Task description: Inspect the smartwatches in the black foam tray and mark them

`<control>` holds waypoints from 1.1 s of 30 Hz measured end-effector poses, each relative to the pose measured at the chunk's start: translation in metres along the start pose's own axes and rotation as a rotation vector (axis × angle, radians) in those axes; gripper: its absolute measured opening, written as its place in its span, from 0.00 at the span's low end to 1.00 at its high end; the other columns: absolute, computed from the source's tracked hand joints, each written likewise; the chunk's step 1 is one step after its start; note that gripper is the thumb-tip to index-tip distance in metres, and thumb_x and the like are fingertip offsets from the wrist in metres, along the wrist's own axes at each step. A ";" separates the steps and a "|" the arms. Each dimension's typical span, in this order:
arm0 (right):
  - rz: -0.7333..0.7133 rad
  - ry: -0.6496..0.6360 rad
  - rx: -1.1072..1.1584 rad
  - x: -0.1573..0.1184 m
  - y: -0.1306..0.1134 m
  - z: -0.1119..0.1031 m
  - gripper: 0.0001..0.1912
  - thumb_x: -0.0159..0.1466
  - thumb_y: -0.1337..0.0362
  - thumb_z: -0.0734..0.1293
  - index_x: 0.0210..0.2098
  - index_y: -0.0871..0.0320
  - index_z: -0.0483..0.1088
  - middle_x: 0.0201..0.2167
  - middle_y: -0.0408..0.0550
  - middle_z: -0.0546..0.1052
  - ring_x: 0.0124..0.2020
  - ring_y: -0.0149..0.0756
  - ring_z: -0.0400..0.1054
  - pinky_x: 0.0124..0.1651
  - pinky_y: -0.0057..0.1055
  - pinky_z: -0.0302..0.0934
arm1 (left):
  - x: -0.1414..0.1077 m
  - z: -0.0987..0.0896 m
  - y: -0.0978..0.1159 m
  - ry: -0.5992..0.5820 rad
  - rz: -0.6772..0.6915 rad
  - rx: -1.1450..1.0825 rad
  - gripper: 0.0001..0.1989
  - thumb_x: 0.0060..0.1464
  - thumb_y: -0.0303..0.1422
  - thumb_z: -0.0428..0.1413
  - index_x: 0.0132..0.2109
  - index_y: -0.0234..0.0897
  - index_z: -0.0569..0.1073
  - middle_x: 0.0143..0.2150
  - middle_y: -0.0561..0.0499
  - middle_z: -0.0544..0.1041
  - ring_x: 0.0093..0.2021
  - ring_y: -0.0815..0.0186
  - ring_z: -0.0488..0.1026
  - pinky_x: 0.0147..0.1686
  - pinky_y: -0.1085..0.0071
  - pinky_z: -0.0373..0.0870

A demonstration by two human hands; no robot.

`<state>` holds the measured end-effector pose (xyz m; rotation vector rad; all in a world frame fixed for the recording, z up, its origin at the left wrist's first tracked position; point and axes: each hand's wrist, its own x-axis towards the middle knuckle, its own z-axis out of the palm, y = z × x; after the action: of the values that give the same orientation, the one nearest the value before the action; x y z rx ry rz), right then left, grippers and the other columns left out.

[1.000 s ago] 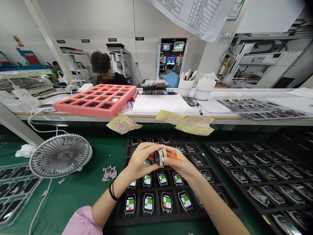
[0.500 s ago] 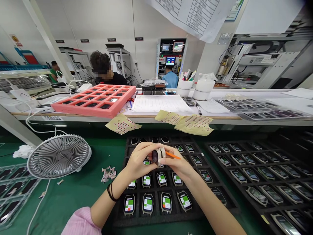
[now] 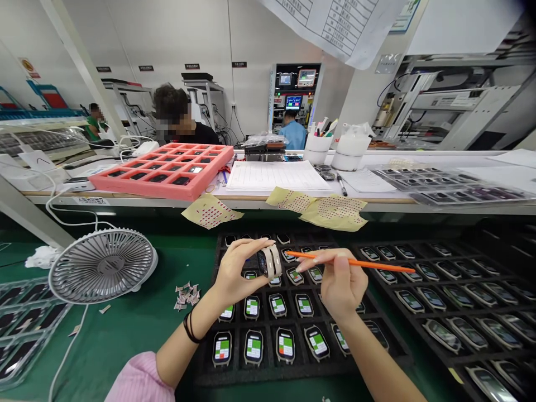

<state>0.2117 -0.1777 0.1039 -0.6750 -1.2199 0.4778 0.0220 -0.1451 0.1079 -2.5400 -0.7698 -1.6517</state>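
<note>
My left hand (image 3: 234, 269) grips a light-coloured watch case (image 3: 274, 262) on edge between thumb and fingers; a dark line runs along its side. To its right, my right hand (image 3: 344, 287) pinches a thin orange stick (image 3: 385, 267), which lies nearly level. The stick's left tip points at the watch case, with a small gap between them. Below both hands is a black foam tray (image 3: 268, 378) with smartwatches in its compartments. Several, such as one watch (image 3: 285, 345), show lit green and white screens.
A second black tray of watches (image 3: 410, 301) lies on the right. At left stand a grey fan (image 3: 109, 268) and a pile of small pieces (image 3: 187, 296). Yellow sticker sheets (image 3: 335, 213) hang from the shelf, which carries a pink foam tray (image 3: 146, 188). People sit beyond.
My right hand has moved right, away from the watch case, bringing the orange stick into fuller view. My left hand still holds the case, now turned slightly.
</note>
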 end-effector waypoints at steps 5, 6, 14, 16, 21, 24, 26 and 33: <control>-0.069 -0.145 -0.005 -0.008 0.000 0.003 0.19 0.69 0.57 0.55 0.31 0.53 0.74 0.24 0.47 0.79 0.30 0.43 0.75 0.36 0.43 0.68 | 0.000 -0.001 0.002 -0.001 0.012 0.024 0.30 0.50 0.29 0.61 0.59 0.40 0.61 0.45 0.44 0.80 0.44 0.59 0.76 0.43 0.62 0.72; -0.070 -0.143 -0.012 -0.008 0.000 0.003 0.19 0.69 0.57 0.55 0.31 0.52 0.74 0.24 0.47 0.79 0.30 0.43 0.75 0.37 0.43 0.68 | 0.001 -0.001 0.002 -0.003 0.016 0.025 0.30 0.50 0.29 0.61 0.59 0.40 0.61 0.45 0.44 0.80 0.44 0.59 0.76 0.42 0.62 0.72; -0.149 -0.125 -0.039 -0.008 0.004 0.002 0.17 0.70 0.60 0.54 0.34 0.52 0.72 0.25 0.46 0.80 0.31 0.42 0.76 0.36 0.42 0.68 | 0.000 0.001 0.001 -0.010 0.028 0.022 0.32 0.49 0.28 0.62 0.60 0.39 0.61 0.46 0.42 0.79 0.44 0.60 0.76 0.43 0.62 0.71; -0.191 -0.145 -0.106 -0.008 0.004 0.001 0.16 0.69 0.61 0.54 0.35 0.52 0.72 0.26 0.47 0.80 0.32 0.42 0.76 0.36 0.42 0.69 | 0.000 0.002 0.002 -0.009 0.020 0.032 0.31 0.49 0.28 0.62 0.59 0.39 0.61 0.46 0.42 0.79 0.44 0.60 0.76 0.44 0.62 0.72; -0.325 -0.172 -0.220 -0.005 0.002 0.002 0.15 0.69 0.64 0.55 0.36 0.53 0.72 0.26 0.48 0.80 0.31 0.41 0.76 0.35 0.41 0.70 | -0.002 0.004 0.003 -0.014 -0.022 0.036 0.31 0.50 0.28 0.62 0.60 0.39 0.61 0.47 0.42 0.79 0.47 0.58 0.76 0.46 0.61 0.73; -0.345 -0.177 -0.253 -0.003 0.002 0.004 0.15 0.69 0.65 0.54 0.36 0.53 0.72 0.26 0.47 0.79 0.31 0.40 0.76 0.34 0.38 0.70 | -0.003 0.005 0.001 -0.011 -0.045 0.032 0.31 0.49 0.28 0.62 0.59 0.39 0.61 0.48 0.42 0.78 0.47 0.59 0.76 0.47 0.62 0.73; -0.311 -0.181 -0.264 -0.003 0.003 0.004 0.16 0.69 0.65 0.54 0.36 0.53 0.72 0.26 0.47 0.79 0.31 0.39 0.76 0.35 0.37 0.70 | -0.004 0.006 0.001 -0.017 -0.065 0.018 0.30 0.49 0.28 0.62 0.59 0.39 0.62 0.49 0.42 0.78 0.48 0.59 0.76 0.48 0.62 0.73; -0.242 -0.254 -0.125 -0.004 -0.002 0.001 0.16 0.69 0.68 0.53 0.39 0.54 0.72 0.29 0.46 0.80 0.35 0.39 0.76 0.36 0.36 0.70 | -0.001 0.004 0.005 -0.055 -0.098 0.012 0.32 0.50 0.29 0.62 0.60 0.40 0.60 0.48 0.43 0.79 0.49 0.58 0.75 0.49 0.62 0.71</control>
<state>0.2091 -0.1815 0.1027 -0.5741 -1.5597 0.2924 0.0267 -0.1488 0.1068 -2.5896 -0.9191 -1.6038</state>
